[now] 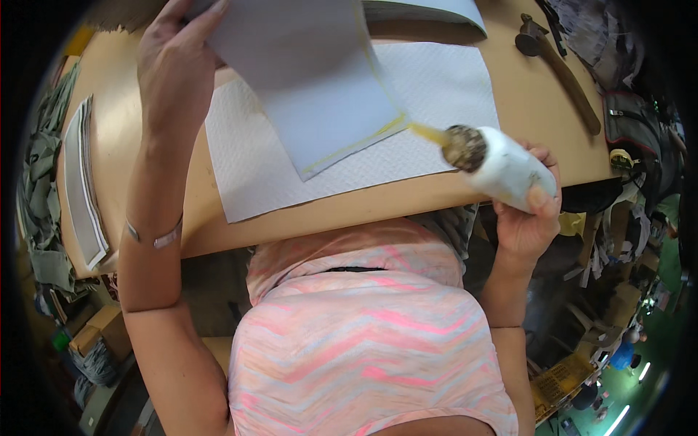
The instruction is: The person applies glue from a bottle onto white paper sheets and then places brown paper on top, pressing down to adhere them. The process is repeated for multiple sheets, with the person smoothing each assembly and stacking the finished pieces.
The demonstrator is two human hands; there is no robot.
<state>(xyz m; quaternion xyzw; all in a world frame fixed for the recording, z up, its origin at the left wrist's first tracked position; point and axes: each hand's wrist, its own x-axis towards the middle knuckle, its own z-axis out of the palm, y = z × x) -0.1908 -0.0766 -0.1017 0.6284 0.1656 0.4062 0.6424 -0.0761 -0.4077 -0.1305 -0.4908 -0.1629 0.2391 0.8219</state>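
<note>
My left hand grips the upper left edge of a pale grey flat sheet, holding it up at a tilt over the table. In my right hand is a white squeeze bottle, lying nearly sideways, with a brown crusted collar. Its yellowish nozzle points left, and the tip is at the sheet's lower right corner. A yellow line of what looks like glue runs along the sheet's near edge and up its right edge. Under it lies a white textured sheet.
A hammer lies at the table's far right. Long pale strips are stacked at the left edge of the tan table. A curved white sheet sits at the back. Cloth scraps hang at the far left, and a dark bag is at the right.
</note>
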